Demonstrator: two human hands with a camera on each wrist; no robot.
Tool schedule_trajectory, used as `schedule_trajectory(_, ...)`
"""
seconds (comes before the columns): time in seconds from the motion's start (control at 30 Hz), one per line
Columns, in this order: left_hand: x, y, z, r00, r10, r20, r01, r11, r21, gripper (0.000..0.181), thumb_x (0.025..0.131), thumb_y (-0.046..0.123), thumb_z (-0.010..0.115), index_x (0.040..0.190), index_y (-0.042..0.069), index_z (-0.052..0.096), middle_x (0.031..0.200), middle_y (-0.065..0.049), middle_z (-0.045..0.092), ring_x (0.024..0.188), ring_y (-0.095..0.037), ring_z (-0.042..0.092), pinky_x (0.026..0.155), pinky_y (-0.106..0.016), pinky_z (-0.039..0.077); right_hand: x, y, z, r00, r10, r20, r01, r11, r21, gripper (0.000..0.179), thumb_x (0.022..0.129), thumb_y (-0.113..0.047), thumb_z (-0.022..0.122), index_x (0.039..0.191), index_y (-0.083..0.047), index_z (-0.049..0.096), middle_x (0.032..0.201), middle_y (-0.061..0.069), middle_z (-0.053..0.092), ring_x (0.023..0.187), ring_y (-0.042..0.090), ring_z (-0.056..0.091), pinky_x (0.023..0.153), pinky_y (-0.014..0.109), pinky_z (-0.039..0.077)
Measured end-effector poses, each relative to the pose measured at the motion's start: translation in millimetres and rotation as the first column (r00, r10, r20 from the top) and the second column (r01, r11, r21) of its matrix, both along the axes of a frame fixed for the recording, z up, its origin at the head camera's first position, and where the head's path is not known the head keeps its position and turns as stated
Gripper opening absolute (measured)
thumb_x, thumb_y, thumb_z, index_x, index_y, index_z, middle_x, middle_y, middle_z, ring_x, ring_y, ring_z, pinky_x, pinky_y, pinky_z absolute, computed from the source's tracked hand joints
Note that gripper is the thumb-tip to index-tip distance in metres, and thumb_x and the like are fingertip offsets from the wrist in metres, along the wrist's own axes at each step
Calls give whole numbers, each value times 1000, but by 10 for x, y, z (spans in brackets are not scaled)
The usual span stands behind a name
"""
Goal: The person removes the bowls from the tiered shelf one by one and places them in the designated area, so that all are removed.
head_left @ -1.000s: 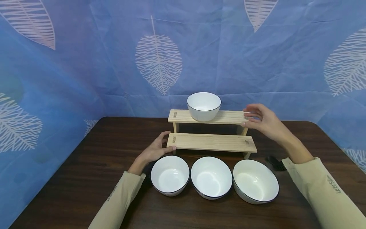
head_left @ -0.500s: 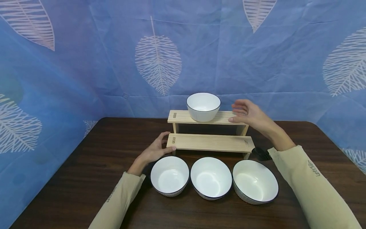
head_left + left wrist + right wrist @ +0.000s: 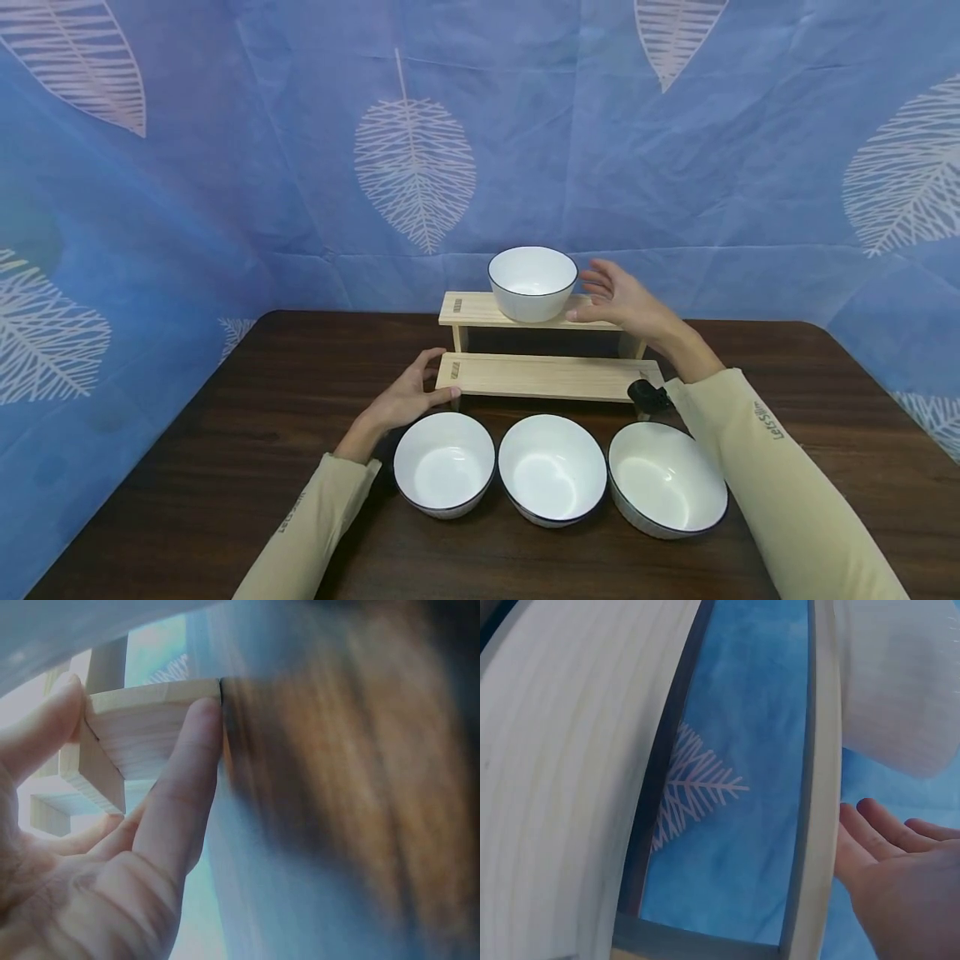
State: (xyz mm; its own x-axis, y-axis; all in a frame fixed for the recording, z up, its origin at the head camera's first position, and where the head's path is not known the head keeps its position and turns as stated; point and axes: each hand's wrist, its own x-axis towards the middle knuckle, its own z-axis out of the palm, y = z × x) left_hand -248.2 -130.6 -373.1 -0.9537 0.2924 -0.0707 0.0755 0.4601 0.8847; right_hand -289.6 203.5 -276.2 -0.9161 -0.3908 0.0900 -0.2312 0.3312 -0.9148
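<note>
A two-step wooden rack, with an upper shelf (image 3: 470,309) and a lower shelf (image 3: 551,375), stands on the dark table. My left hand (image 3: 405,398) holds the left end of the lower shelf, thumb at the front corner and fingers behind. The left wrist view shows the fingers (image 3: 180,787) along the shelf's end piece (image 3: 150,727). On the upper shelf sits a white bowl (image 3: 532,287) with a dark rim. My right hand (image 3: 626,304) is just right of this bowl, fingers spread and thumb low by the shelf's front edge. In the right wrist view, a gap shows between fingertips and bowl (image 3: 900,690).
Three more white bowls, left (image 3: 445,462), middle (image 3: 552,468) and right (image 3: 666,479), stand in a row before the rack. A black object (image 3: 647,397) is at the right cuff. Behind the table (image 3: 187,467) hangs a blue leaf-patterned cloth (image 3: 300,167).
My right hand has moved left along the upper shelf, from its right end to beside the bowl. My left hand has stayed at the lower shelf's end.
</note>
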Motion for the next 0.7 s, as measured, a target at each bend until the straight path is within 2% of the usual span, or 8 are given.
schedule_trajectory(0.17,12,-15,3,1000,7,-2,-7,1000,1,76,98,12,69,158,1,23,143,-31,46,123,-40,56,102,-58,42,-53,-77,-27,1000,3,-9,-3,1000,-19,99,89,-9,73,160,5,4,164,25,18,151,37,20,119,47,21)
schedule_trajectory(0.37,12,-5,-2,1000,-3,-2,3,1000,6,76,98,11,68,158,0,22,142,-31,48,117,-38,60,101,-56,44,-102,-168,-34,1000,-15,-17,15,1000,2,96,90,-10,75,159,4,11,163,24,21,150,38,20,119,51,22)
schedule_trajectory(0.57,3,11,0,1000,-3,-6,3,1000,3,77,98,10,68,158,0,22,142,-31,48,117,-37,60,101,-56,44,-144,-260,-57,1000,-6,-29,5,1000,-14,90,87,-7,76,156,7,20,153,27,37,140,40,39,112,52,34)
schedule_trajectory(0.7,-2,8,4,1000,-15,-18,15,1000,-4,76,98,10,68,157,-2,22,142,-32,48,120,-40,58,102,-57,43,-181,-304,-70,998,20,-60,-23,999,-44,84,85,-7,77,154,4,30,145,24,46,130,35,47,107,48,38)
